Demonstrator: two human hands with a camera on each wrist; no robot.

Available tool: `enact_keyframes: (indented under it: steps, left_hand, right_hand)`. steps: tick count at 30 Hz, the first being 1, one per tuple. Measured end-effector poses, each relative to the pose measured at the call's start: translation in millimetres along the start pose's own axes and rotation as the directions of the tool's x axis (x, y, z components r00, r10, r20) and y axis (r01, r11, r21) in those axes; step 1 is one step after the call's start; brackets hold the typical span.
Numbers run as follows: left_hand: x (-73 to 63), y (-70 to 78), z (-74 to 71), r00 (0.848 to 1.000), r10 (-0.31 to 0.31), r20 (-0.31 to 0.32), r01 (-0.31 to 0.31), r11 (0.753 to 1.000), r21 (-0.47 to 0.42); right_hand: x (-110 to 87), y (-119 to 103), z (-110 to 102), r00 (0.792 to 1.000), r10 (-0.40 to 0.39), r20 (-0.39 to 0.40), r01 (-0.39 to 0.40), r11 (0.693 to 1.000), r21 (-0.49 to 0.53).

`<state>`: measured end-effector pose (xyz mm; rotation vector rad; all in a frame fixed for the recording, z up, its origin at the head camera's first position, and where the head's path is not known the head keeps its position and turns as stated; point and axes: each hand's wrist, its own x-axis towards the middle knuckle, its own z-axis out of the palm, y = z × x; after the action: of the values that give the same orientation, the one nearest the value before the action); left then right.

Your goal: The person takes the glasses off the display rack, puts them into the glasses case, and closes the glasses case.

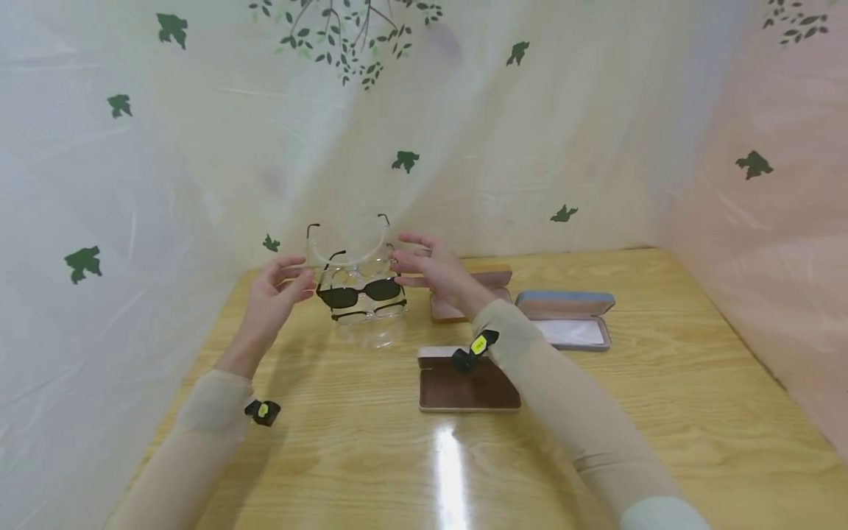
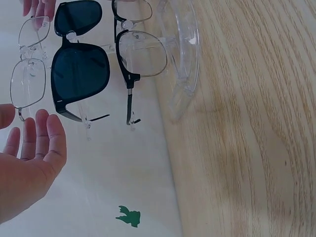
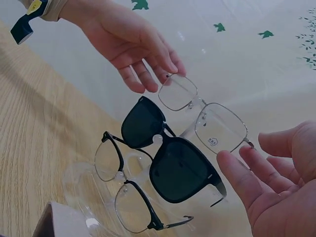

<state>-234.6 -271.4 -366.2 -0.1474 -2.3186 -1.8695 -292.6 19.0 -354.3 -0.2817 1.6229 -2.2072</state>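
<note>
A clear plastic stand (image 2: pixel 193 44) bears thin wire-rimmed glasses (image 3: pixel 224 123) on top, black sunglasses (image 1: pixel 341 297) in the middle and dark browline glasses (image 2: pixel 129 76) below. My left hand (image 1: pixel 270 293) is beside one end of the wire-rimmed glasses, thumb and fingers loosely apart around the hinge. At the other end is my right hand (image 1: pixel 440 270), its fingers extended by the opposite hinge in the right wrist view. A narrow gap seems to show between thumb and fingers on each side. Whether any fingertip touches the frame is hard to tell.
Right of the stand lie three opened glasses cases: a dark brown one (image 1: pixel 469 389) in front, an orange-brown one (image 1: pixel 493 278) partly behind my right hand, and a blue one (image 1: pixel 563 297) holding a white cloth (image 1: pixel 575 332). A patterned curtain (image 1: pixel 464 184) hangs behind the wooden table (image 1: pixel 344 442).
</note>
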Motion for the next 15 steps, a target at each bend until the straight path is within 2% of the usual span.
enact_keyframes:
  steps: [10, 15]
  left_hand:
    - [1.0, 4.2, 0.7, 1.0, 0.014, 0.001, -0.014, 1.0, 0.024]
    - [-0.2, 10.5, 0.3, 1.0, 0.028, -0.009, -0.028, 1.0, -0.004]
  right_hand:
    - [4.4, 1.4, 0.9, 0.999, -0.018, -0.03, 0.018, 1.0, -0.003]
    - [4.0, -1.2, 4.9, 0.999, -0.038, -0.038, 0.037, 0.999, -0.006]
